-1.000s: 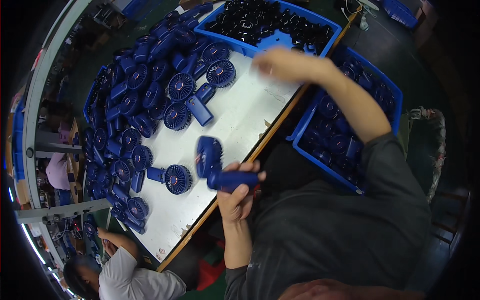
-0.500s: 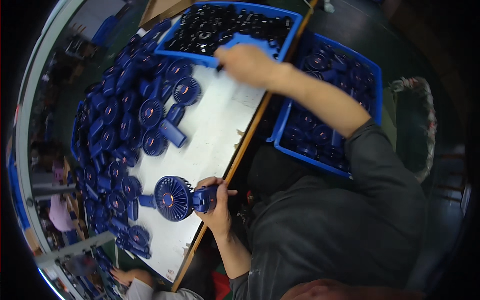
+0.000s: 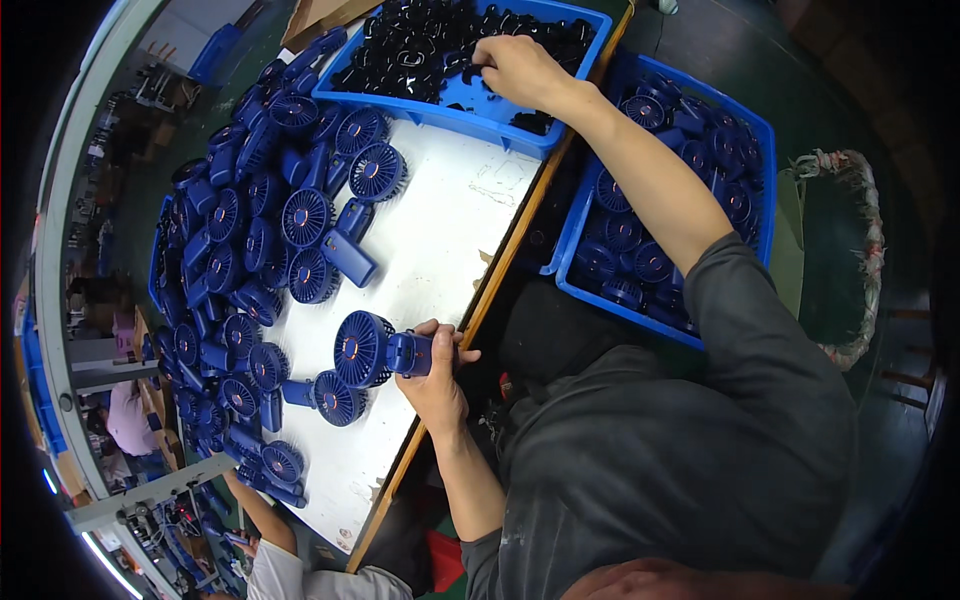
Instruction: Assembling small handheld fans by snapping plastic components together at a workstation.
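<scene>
My left hand [image 3: 436, 388] is closed round the handle of a dark blue handheld fan [image 3: 362, 349], holding it above the white table near the wooden edge. The fan's round grille points to the left, away from my palm. Just under it a second blue fan [image 3: 340, 398] lies on the tabletop. My right hand [image 3: 522, 74] reaches into a blue tray [image 3: 450, 117] of small glossy black plastic parts [image 3: 410, 55]. Its fingers are curled down among the parts, and their tips are partly hidden, so what they pinch cannot be made out.
A large heap of blue fans [image 3: 225, 215] covers the left side of the white table [image 3: 440, 200]. Right of the table edge stands a blue crate [image 3: 570, 262] full of more fans. At the lower left, another person's arm [image 3: 265, 515] shows beside a metal frame post [image 3: 150, 490].
My right hand has moved from the tray's near edge up and right, in among the black parts. My left hand has shifted slightly up with the fan, uncovering the fan on the table.
</scene>
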Demonstrator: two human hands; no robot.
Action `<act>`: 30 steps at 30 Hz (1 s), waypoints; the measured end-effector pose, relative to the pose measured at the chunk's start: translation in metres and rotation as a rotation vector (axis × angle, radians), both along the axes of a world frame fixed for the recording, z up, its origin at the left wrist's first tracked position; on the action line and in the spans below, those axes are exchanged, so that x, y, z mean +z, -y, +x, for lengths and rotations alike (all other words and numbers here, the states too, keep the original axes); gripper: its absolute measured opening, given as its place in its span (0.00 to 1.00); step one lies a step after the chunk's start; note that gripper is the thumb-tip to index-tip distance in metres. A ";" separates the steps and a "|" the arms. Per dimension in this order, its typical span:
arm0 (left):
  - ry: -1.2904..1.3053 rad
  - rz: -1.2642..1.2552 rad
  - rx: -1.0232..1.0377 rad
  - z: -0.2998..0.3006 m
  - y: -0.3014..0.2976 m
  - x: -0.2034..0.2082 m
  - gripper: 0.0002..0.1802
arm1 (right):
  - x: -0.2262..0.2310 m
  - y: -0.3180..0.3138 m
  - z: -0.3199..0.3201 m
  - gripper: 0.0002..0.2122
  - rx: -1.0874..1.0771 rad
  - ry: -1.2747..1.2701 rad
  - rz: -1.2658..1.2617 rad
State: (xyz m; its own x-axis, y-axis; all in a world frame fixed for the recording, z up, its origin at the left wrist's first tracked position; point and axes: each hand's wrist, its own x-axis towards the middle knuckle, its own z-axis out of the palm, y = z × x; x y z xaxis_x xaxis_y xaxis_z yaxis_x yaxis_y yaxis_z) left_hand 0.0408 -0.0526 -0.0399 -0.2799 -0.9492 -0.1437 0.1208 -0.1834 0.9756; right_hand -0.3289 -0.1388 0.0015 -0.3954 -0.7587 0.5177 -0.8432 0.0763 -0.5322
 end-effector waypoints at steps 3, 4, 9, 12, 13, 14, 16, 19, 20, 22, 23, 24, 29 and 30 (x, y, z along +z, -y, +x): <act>-0.014 -0.023 0.023 -0.002 -0.001 -0.002 0.19 | -0.003 -0.015 0.023 0.09 0.122 -0.056 -0.120; -0.022 -0.045 0.051 -0.004 -0.002 -0.001 0.19 | 0.004 -0.029 0.057 0.09 0.223 0.052 -0.045; 0.017 -0.226 0.071 -0.012 -0.007 0.008 0.17 | -0.025 -0.106 0.194 0.10 0.780 0.158 -0.006; 0.088 -0.290 0.112 0.006 -0.009 -0.005 0.15 | -0.024 -0.118 0.198 0.10 0.847 0.721 0.209; 0.114 -0.310 0.121 0.009 -0.009 -0.010 0.15 | -0.022 -0.121 0.191 0.11 0.873 0.963 0.436; 0.104 -0.256 0.085 0.011 -0.010 -0.010 0.15 | -0.026 -0.119 0.189 0.14 0.894 1.256 0.566; 0.086 -0.146 0.015 0.014 -0.011 -0.009 0.16 | -0.028 -0.121 0.187 0.12 0.928 1.196 0.508; -0.032 0.134 -0.185 0.011 -0.012 0.009 0.17 | -0.021 -0.116 0.186 0.11 0.951 0.773 0.217; -0.095 0.167 -0.247 0.009 -0.014 0.013 0.20 | -0.018 -0.111 0.188 0.11 0.942 0.582 0.087; -0.215 0.170 -0.334 0.012 -0.018 0.006 0.26 | -0.014 -0.103 0.195 0.11 0.977 0.317 -0.026; -0.272 0.171 -0.374 0.016 -0.020 0.002 0.28 | -0.011 -0.100 0.200 0.11 0.993 0.186 -0.084; -0.224 0.128 -0.384 0.019 -0.019 0.001 0.34 | -0.006 -0.099 0.203 0.11 1.002 0.134 -0.045; -0.443 0.275 -0.134 0.015 -0.022 -0.001 0.44 | -0.006 -0.102 0.213 0.13 0.898 -0.012 -0.036; -0.482 0.333 -0.049 0.012 -0.022 0.001 0.44 | -0.007 -0.105 0.217 0.13 0.871 -0.028 -0.019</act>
State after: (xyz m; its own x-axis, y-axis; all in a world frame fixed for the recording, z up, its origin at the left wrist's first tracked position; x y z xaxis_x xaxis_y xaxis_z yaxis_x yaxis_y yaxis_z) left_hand 0.0527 -0.0311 -0.0393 -0.4303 -0.8588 -0.2779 0.5201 -0.4875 0.7013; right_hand -0.1118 -0.0338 -0.0056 0.3348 -0.7763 0.5340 -0.6103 -0.6105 -0.5048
